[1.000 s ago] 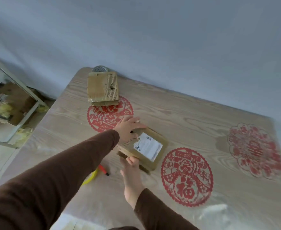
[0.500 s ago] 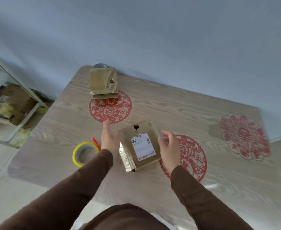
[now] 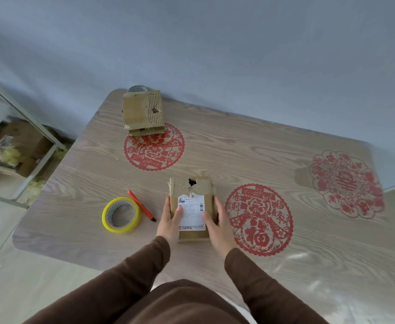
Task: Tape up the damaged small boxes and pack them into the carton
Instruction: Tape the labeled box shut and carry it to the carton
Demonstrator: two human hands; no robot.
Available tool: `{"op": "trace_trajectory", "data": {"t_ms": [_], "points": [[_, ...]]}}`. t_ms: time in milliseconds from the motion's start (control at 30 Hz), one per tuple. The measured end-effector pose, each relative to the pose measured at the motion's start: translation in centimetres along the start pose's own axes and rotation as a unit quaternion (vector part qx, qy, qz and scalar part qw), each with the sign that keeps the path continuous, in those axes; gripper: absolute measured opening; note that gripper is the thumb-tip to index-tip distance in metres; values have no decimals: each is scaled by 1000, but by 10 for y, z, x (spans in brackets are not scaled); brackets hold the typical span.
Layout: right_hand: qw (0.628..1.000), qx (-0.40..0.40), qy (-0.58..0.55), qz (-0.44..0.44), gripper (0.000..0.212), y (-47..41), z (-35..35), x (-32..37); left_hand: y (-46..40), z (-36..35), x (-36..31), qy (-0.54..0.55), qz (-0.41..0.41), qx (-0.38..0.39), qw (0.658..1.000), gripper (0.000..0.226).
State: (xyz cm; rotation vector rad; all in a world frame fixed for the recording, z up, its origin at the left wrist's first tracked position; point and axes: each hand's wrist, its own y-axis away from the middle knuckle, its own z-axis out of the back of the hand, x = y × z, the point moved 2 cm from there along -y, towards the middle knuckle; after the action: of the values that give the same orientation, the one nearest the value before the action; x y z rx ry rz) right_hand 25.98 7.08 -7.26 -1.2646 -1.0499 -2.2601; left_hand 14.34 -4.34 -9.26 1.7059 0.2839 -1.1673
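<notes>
A small brown box (image 3: 191,195) with a white shipping label and a torn hole near its far edge lies flat on the wooden table (image 3: 238,146). My left hand (image 3: 170,220) presses its left side and my right hand (image 3: 216,220) its right side, thumbs resting on the label. A roll of yellow tape (image 3: 121,215) lies left of the box, with a red-handled cutter (image 3: 141,205) between them. A second damaged small box (image 3: 142,112) sits at the far left corner of the table. No carton is visible on the table.
Three red paper-cut decorations (image 3: 259,219) lie under the table's clear cover. A grey tape roll (image 3: 137,88) peeks out behind the far box. A metal-framed shelf (image 3: 16,146) holding cardboard stands on the floor at left. A grey wall runs along the table's back.
The box has been turned square to me and laid flat. Both hands have closed in on its sides. The view has tilted down, so the tape roll and cutter now show fully.
</notes>
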Motion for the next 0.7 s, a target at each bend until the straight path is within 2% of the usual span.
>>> {"op": "trace_trajectory", "data": {"t_ms": [67,133,200,233,300,367,433,500,567,633,700], "points": [[999,23,-39,-25,45,-2,-4,2,0,-1,-3,-1,-5,4,1000,68],[999,6,16,-31,33,-6,-9,3,-1,-2,-7,0,2,4,1000,59],[998,-11,57,-29,44,-14,-11,6,-5,-1,-14,-3,14,-8,1000,39],[999,-12,43,-30,47,-17,-12,12,-8,-1,-20,-25,17,-22,999,29],[999,-10,31,-40,44,-22,-13,28,-17,-2,-33,-83,29,-54,995,22],[998,0,30,-51,52,-29,-13,38,-23,-3,-48,-118,29,-61,991,37],[998,14,30,-54,72,-37,-15,40,-27,-7,-58,-164,3,-34,986,70],[997,12,57,-56,77,-48,-19,37,-30,-9,-59,-212,-13,-28,977,80],[997,-10,44,-65,68,-53,-23,36,-35,-8,-54,-221,-18,-47,974,62],[998,-30,16,-57,43,-49,-23,40,-36,-5,-49,-196,-21,-72,978,34],[998,-26,8,-57,29,-45,-25,38,-31,-5,-44,-155,-18,-87,984,22]]}}
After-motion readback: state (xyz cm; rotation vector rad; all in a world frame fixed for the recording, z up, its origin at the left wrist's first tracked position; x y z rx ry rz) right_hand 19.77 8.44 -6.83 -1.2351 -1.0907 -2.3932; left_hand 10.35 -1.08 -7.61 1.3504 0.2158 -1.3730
